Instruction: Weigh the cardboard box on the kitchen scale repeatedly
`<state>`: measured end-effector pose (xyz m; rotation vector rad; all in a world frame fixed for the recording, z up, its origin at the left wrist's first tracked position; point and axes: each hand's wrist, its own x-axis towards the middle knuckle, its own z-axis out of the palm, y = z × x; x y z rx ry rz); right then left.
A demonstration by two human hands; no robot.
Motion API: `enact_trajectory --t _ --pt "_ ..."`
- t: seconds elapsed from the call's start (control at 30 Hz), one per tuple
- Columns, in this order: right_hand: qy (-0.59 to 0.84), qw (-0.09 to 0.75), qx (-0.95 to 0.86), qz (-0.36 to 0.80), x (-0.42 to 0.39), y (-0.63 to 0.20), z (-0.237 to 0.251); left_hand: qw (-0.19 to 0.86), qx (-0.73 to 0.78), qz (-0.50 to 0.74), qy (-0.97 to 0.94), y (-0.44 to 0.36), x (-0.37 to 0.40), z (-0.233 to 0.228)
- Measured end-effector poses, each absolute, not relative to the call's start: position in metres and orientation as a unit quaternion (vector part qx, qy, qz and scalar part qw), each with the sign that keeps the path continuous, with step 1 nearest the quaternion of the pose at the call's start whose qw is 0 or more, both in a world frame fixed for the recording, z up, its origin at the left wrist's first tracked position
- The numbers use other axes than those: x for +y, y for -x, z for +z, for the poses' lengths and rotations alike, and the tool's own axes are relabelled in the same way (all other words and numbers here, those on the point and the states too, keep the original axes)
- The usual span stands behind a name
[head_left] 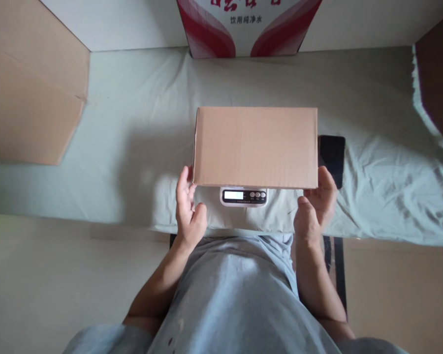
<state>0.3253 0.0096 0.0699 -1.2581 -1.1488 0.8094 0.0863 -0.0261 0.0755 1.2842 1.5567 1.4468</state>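
A closed brown cardboard box (256, 146) rests on a small white digital scale (243, 196), whose display and buttons stick out under the box's near edge. My left hand (188, 209) touches the box's near left corner with fingers apart. My right hand (315, 206) is at the near right corner, fingers curled under or against the box edge. Neither hand clearly lifts the box.
The scale stands on a table covered by a pale green cloth (133, 147). A dark phone (332, 158) lies just right of the box. A red-and-white water carton (248, 27) stands at the back. Cardboard flaps sit at the left (29, 88) and right (439, 83).
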Motion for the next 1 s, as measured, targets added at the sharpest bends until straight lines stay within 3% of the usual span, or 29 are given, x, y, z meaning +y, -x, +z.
enact_trajectory --t 0.13,0.43,0.67,1.0 --pt "0.542 0.568 -0.513 0.347 0.018 -0.320 0.078 0.326 0.587 0.556 -0.490 -0.096 -0.017 0.083" --pt "0.439 0.627 -0.556 0.324 0.095 -0.325 0.092 0.288 0.520 0.602 -0.533 -0.094 0.063 0.095" --pt "0.426 0.604 -0.571 0.358 0.146 -0.321 0.073 0.290 0.517 0.598 -0.539 -0.082 0.124 0.069" --pt "0.456 0.575 -0.547 0.403 0.155 -0.318 0.041 0.311 0.560 0.577 -0.507 -0.081 0.131 0.030"
